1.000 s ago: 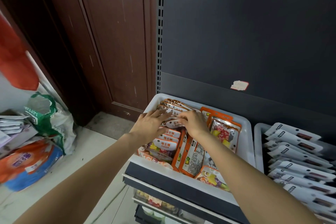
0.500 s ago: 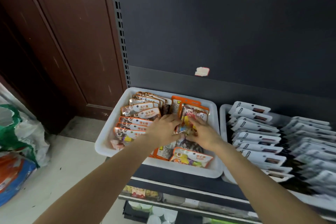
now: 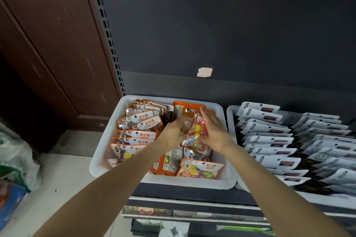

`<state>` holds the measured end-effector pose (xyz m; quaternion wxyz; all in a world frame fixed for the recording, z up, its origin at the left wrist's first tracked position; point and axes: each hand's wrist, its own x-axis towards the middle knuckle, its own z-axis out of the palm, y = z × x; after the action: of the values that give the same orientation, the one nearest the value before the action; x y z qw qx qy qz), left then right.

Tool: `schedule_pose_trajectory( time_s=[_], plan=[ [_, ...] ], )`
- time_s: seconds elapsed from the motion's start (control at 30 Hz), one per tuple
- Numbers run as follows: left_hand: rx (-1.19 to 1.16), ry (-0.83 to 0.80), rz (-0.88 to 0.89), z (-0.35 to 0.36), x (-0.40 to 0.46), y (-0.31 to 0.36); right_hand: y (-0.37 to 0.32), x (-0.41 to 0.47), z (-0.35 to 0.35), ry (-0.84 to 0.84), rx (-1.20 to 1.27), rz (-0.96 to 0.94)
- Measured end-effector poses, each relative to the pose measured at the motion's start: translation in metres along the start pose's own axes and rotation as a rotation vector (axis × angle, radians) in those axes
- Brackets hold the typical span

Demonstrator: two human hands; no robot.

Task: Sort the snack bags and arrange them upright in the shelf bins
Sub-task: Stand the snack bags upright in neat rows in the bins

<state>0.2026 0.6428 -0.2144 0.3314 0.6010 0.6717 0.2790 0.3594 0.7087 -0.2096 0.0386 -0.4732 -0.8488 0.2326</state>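
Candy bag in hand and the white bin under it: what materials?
Candy bag: looks like thin glossy clear plastic film; sweets show through, glare on it. White bin: probably moulded plastic, smooth matte, rounded rolled rim. Left hand and right hand hold the bag.
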Motion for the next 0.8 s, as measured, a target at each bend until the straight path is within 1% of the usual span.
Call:
schedule_pose_trajectory(
  time_s=[0.07, 0.13, 0.23, 0.3, 0.4, 0.47, 0.53, 0.6, 0.63, 0.7, 0.73, 0.8],
  plan=[
    [0.018, 0.025, 0.008, -0.005, -0.004, -0.004, -0.006, 0.003, -0.002, -0.029, 0.029, 0.021],
    [0.024, 0.078, -0.006, -0.009, -0.003, -0.003, -0.011, 0.006, -0.007, 0.028, 0.039, 0.039],
    [-0.051, 0.196, -0.059, -0.019, 0.010, 0.001, -0.018, 0.009, -0.017, 0.148, 0.024, 0.080],
    [-0.127, 0.250, -0.069, -0.025, 0.020, 0.001, -0.018, 0.009, -0.022, 0.144, 0.121, 0.148],
    [-0.262, 0.237, -0.115, -0.031, 0.021, -0.002, -0.019, 0.009, -0.020, 0.086, 0.264, 0.234],
    [-0.315, 0.244, -0.142, -0.032, 0.021, -0.004, -0.017, 0.010, -0.017, 0.099, 0.367, 0.247],
    [-0.299, 0.242, -0.149, -0.032, 0.023, -0.004, -0.014, 0.012, -0.014, 0.178, 0.488, 0.276],
    [-0.199, 0.207, -0.145, -0.031, 0.025, -0.003, -0.012, 0.014, -0.014, 0.283, 0.527, 0.331],
    [-0.139, 0.169, -0.143, -0.030, 0.025, -0.002, -0.011, 0.013, -0.016, 0.327, 0.500, 0.349],
    [-0.047, 0.098, -0.127, -0.028, 0.026, 0.000, -0.007, 0.012, -0.022, 0.373, 0.339, 0.341],
    [0.012, 0.095, -0.113, -0.028, 0.027, 0.000, -0.006, 0.011, -0.026, 0.363, 0.243, 0.322],
    [0.153, 0.144, -0.085, -0.028, 0.027, 0.001, -0.005, 0.007, -0.036, 0.342, 0.070, 0.296]
  ],
)
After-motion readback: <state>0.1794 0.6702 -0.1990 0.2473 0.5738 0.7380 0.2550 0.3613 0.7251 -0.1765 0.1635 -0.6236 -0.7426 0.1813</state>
